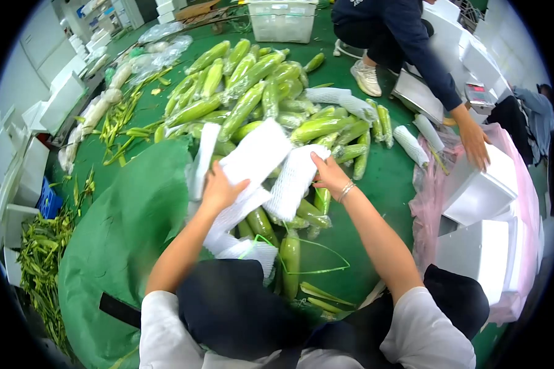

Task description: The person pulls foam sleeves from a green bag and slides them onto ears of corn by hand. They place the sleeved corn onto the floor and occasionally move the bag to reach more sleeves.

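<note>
White foam net sleeves lie in front of me, over a heap of green, plastic-wrapped long vegetables point(246, 80). My left hand point(221, 189) has its thumb and fingers apart and rests against a white foam sleeve point(256, 154); whether it grips the sleeve is unclear. Pinched at its upper right end by my right hand point(331, 174) is another white foam sleeve point(295, 181). More foam netting point(252, 251) hangs below, near my knees. A thin bright green strap point(314, 270) loops over the wrapped vegetables between my legs.
A green sack point(129, 227) bulges at my left, with leafy trimmings point(46, 264) beyond it. At the right, white foam boxes point(474, 252) stand in pink plastic point(426, 203). A crouching co-worker's hand point(474, 138) touches one box. A white crate point(282, 21) stands at the back.
</note>
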The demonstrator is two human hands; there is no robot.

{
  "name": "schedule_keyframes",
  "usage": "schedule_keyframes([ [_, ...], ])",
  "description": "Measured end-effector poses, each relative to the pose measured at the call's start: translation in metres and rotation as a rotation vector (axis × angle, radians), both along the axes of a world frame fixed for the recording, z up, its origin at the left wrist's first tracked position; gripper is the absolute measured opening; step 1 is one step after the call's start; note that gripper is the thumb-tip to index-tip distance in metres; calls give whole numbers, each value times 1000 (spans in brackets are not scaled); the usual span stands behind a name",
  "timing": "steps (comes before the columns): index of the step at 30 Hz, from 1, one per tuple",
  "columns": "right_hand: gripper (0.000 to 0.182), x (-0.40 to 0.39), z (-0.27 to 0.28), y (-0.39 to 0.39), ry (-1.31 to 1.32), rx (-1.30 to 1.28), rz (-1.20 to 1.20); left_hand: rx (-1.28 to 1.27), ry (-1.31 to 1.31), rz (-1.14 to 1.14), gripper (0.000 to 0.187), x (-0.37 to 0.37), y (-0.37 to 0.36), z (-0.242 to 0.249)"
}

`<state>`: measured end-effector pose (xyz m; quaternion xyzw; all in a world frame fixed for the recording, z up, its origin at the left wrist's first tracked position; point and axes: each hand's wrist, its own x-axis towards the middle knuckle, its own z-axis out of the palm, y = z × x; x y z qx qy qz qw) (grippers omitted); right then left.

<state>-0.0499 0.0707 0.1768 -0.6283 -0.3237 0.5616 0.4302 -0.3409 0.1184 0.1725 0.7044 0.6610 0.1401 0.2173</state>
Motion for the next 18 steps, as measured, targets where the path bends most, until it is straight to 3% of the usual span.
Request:
schedule_keyframes([
  [3,65,0,-18,13,63,104,-202,165,-24,-39,100,7,-17,22],
  [4,62,9,-53,28,-306,261,-195,359,107,-99,87,14,-26,36],
  [5,61,6,-45,24,-472,355,-256,554,231,-157,74,19,-36,46],
  [6,59,-4,-32,20,-641,446,-315,555,214,-181,74,24,-44,53],
  [8,55,-15,-12,0,-651,594,-367,435,-292,-388,43,30,-59,59],
  [10,46,-11,-15,-20,-494,560,-358,31,-556,-509,27,33,-73,45],
  [12,34,-12,-4,-50,296,452,-496,-62,-629,-467,20,36,-74,25],
  [13,26,-8,4,-63,535,418,-530,-228,-786,-408,18,36,-68,14],
  [14,26,-3,-2,-71,530,422,-531,-399,-935,-343,17,36,-64,4],
  [15,25,4,-15,-79,696,450,-598,-482,-1046,-329,18,40,-59,2],
  [16,23,9,-23,-90,863,475,-665,-516,-1107,-289,18,46,-54,1],
  [18,21,24,-38,-116,899,511,-764,-571,-1194,-196,15,57,-42,3],
])
